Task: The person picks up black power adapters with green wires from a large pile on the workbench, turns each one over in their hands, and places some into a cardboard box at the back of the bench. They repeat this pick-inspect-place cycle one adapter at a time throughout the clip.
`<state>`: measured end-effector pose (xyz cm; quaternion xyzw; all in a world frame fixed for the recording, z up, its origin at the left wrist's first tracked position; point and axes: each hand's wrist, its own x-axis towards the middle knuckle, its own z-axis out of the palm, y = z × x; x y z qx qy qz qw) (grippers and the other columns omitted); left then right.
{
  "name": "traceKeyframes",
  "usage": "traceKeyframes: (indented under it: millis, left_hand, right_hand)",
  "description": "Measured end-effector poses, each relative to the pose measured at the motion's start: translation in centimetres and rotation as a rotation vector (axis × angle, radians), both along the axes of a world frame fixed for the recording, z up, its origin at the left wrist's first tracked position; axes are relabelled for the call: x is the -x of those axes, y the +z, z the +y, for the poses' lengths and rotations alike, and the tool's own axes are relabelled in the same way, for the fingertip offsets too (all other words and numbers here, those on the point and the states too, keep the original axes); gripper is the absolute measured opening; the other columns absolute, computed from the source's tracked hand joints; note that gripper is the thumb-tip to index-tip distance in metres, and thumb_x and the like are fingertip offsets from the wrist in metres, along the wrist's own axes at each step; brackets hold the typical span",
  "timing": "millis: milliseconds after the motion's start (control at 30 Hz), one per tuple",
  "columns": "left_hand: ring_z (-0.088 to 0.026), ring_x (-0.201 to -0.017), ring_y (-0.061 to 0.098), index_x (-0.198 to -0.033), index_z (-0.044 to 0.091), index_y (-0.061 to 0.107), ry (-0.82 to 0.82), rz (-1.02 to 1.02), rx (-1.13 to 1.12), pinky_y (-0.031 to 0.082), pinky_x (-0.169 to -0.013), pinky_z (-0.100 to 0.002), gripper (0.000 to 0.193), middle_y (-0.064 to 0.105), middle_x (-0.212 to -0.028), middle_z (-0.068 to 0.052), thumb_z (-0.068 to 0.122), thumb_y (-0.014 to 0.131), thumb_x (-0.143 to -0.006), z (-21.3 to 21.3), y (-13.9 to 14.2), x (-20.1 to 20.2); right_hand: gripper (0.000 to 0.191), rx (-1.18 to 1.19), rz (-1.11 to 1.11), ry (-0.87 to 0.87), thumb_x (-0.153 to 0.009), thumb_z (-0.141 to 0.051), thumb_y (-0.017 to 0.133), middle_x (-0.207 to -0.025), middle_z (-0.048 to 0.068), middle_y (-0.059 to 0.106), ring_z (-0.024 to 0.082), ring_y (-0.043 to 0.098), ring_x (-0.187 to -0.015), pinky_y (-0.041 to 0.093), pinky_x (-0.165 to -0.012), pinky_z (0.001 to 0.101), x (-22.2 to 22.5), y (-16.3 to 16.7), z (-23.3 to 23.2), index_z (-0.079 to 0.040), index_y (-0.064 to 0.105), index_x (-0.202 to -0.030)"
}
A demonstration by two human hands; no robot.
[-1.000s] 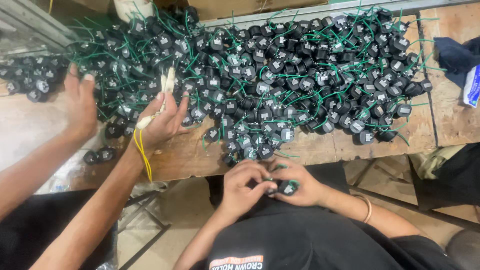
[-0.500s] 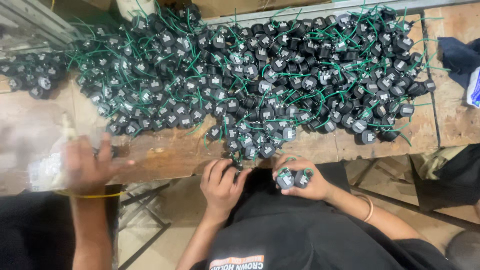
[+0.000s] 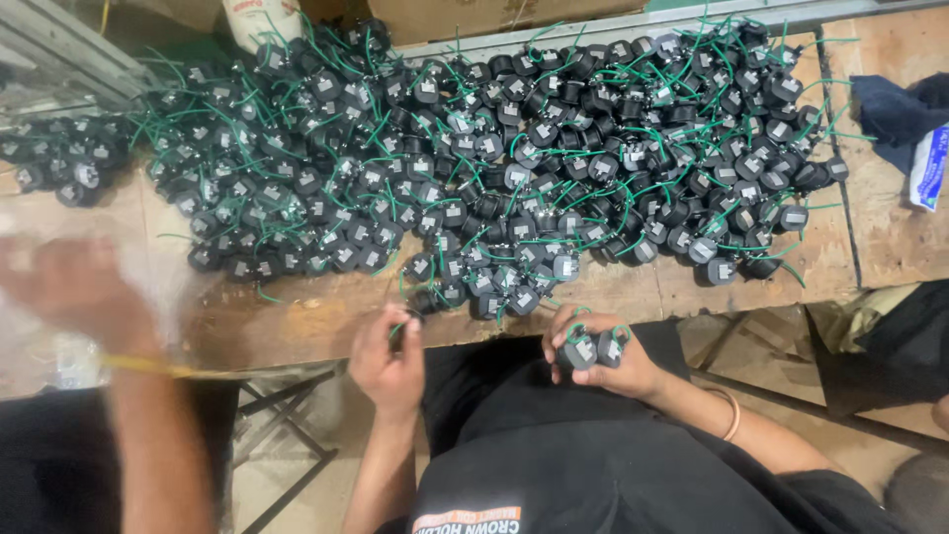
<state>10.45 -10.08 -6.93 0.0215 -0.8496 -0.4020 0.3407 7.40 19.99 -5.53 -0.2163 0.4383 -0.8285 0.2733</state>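
Observation:
A big heap of small round black components with green wires (image 3: 514, 148) covers a worn wooden table (image 3: 297, 316). My right hand (image 3: 603, 356) is below the table's front edge, shut on two of these black components (image 3: 588, 349). My left hand (image 3: 388, 354) reaches up to the table edge. Its fingers pinch a green wire (image 3: 397, 331) that leads to a component (image 3: 427, 300) at the near rim of the heap. My black shirt fills the bottom centre.
A co-worker's blurred hand (image 3: 74, 292), with a yellow band (image 3: 148, 366) at the wrist, moves over clear plastic at the left. A dark blue cloth (image 3: 895, 104) and a white packet (image 3: 929, 168) lie at the right. A cardboard box (image 3: 494, 15) stands behind the heap.
My hands have parted: the left went up to the table edge, the right stayed low with two components. The co-worker's hand pulled back from the heap to the far left.

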Motion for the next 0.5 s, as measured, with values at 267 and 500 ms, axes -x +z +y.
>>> traceKeyframes:
  millis: [267, 500]
  left_hand:
    - [-0.02, -0.085, 0.077, -0.103, 0.009, 0.072, -0.518, 0.301, -0.379, 0.066, -0.08, -0.035, 0.022, 0.075, -0.093, -0.003, -0.001, 0.08, -0.085, 2.9, 4.1, 0.0]
    - [-0.028, -0.089, 0.076, -0.1, 0.001, 0.071, -0.668, 0.3, -0.127, 0.065, -0.077, -0.036, 0.018, 0.075, -0.1, -0.011, -0.002, 0.08, -0.084, 5.7, 6.1, 1.8]
  right_hand:
    - [0.062, 0.12, -0.387, -0.003, -0.086, -0.019, 0.082, -0.131, 0.012, 0.053, 0.029, 0.059, -0.126, 0.061, -0.088, 0.0449, 0.4, 1.0, -1.7, -0.011, 0.043, -0.134]
    - [0.054, -0.058, -0.361, 0.131, -0.094, -0.014, 0.079, -0.118, 0.018, 0.06, 0.029, 0.068, -0.106, 0.065, -0.077, 0.048, 0.0, -0.6, -1.6, -0.001, 0.047, -0.136]
